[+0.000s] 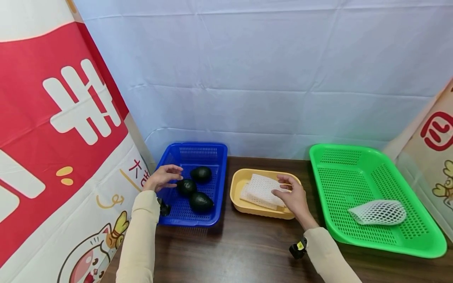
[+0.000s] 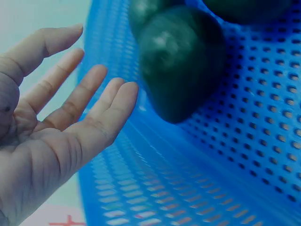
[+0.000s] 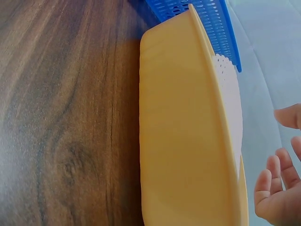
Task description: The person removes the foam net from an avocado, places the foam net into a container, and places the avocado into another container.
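Three dark green avocados lie in the blue basket [image 1: 221, 188]: one at the back [image 1: 201, 174], a middle avocado [image 1: 186, 187] and a front avocado [image 1: 201, 202]. My left hand [image 1: 164, 177] hovers over the basket's left side, fingers spread and holding nothing, fingertips close to the middle avocado. In the left wrist view an avocado [image 2: 183, 61] sits just beyond the fingertips. My right hand [image 1: 293, 193] is above the right part of the yellow tray [image 1: 238, 184], fingers loosely bent and nothing in them. White foam net sleeves [image 1: 262, 190] lie stacked flat in that tray.
At the right stands a green basket [image 1: 339, 181] with a white foam net [image 1: 382, 212] around something rounded. A pale cloth [image 1: 262, 78] hangs behind the brown table [image 1: 226, 251]. Printed cloths border both sides.
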Demonstrator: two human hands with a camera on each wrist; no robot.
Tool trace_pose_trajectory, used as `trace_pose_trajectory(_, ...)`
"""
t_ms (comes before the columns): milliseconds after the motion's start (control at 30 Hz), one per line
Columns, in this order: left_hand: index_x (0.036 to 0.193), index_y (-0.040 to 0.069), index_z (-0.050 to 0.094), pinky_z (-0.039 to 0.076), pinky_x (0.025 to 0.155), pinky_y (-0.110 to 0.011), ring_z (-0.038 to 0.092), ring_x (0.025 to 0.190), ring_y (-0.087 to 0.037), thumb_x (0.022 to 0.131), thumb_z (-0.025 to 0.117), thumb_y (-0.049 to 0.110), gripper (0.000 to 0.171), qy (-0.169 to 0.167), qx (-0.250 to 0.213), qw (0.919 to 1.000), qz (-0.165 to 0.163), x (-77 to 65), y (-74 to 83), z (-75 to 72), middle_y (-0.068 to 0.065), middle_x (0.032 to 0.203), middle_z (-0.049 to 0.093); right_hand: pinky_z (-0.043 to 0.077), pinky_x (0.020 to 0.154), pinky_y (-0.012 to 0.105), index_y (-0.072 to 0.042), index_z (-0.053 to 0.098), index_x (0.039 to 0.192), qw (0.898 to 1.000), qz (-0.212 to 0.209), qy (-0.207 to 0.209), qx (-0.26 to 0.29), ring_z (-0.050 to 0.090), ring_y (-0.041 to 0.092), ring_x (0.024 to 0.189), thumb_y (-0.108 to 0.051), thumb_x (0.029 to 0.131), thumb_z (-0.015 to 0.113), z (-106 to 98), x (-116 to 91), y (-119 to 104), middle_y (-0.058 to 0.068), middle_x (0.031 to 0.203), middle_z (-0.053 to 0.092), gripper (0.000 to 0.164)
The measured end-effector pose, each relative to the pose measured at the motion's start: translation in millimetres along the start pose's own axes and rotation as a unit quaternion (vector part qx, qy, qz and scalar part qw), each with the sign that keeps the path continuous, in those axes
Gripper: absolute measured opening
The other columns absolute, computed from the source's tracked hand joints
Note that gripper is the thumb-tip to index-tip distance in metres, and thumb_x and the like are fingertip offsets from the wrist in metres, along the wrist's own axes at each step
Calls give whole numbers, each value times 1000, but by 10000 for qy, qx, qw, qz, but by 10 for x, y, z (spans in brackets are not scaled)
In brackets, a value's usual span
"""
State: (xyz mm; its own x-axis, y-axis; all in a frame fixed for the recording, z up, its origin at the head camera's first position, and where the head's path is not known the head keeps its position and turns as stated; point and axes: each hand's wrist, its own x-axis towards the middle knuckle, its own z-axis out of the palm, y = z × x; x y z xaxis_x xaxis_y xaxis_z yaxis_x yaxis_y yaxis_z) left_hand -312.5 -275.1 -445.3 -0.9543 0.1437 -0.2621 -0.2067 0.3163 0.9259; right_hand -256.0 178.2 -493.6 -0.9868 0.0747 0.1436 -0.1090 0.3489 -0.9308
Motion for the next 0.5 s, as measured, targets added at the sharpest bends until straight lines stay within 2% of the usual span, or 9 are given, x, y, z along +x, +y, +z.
trace_pose_trajectory(133,134,-4,49,48,91,-50,52,118,-40,94,63,5,44,32,58,9993,364,-55,138,73,-24,125,55,50,84,37,-2,59,126,9998,-192,-38,-76,57,30,105,-6,84,76,-20,-14,-36,17,126,58,45)
trace_pose_trajectory(300,138,-2,46,49,90,-46,53,117,-38,97,60,10,45,230,-30,9972,711,-89,266,192,-26,126,55,49,78,22,-3,60,125,9994,-312,-126,-99,58,30,104,-8,85,75,-44,-14,-68,15,125,58,42)
trace_pose_trajectory(500,141,1,46,50,89,-47,54,116,-42,97,61,13,48,563,-130,9924,1086,-145,358,352,-28,124,56,49,77,25,-2,60,124,9985,-488,-216,-149,59,29,102,-7,86,75,-57,-26,-105,15,115,63,41)
